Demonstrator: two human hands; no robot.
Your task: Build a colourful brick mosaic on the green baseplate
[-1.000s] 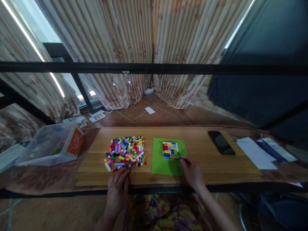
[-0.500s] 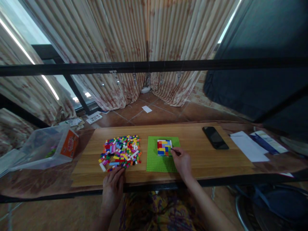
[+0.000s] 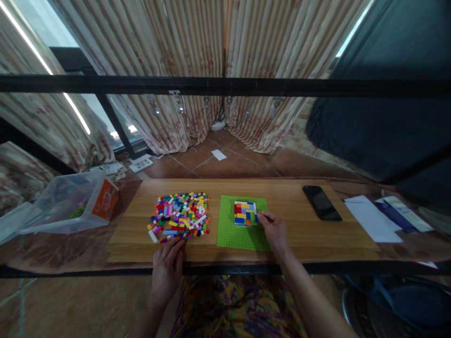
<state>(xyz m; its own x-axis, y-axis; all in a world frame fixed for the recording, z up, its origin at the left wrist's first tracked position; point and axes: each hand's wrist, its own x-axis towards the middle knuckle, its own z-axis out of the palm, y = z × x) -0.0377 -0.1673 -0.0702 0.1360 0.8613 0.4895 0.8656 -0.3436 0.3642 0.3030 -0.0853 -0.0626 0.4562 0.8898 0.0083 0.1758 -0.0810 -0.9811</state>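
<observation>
Striped, rust-stained curtains (image 3: 225, 70) and a tiled floor behind; black horizontal bar (image 3: 225, 87) across the upper view. Wooden board (image 3: 292, 234) laid flat on a patterned tabletop, long edge toward the viewer.

Centre of board: green baseplate (image 3: 236, 234), lying flat. On its far right part, a square block of multicoloured bricks (image 3: 245, 213), pressed onto the plate. Just left of the baseplate, apart from it: loose pile of small bricks (image 3: 179, 217) in mixed colours, spread flat on the wood.

Right hand (image 3: 276, 232), resting over the near right corner of the baseplate, fingertips (image 3: 262, 216) pinched narrowly at the right edge of the brick block; too small to tell whether a brick is held between them. Left hand (image 3: 165, 267), palm down on the near edge of the board, fingers loosely spread, fingertips at the near rim of the loose pile, holding nothing visible.

Far right of board: black phone (image 3: 322, 203), screen up, well apart from the baseplate. Beyond the board's right end: white papers (image 3: 371, 218). Left of the board: clear plastic tub (image 3: 66, 206) tipped on its side, orange label (image 3: 105, 205) facing the board.
</observation>
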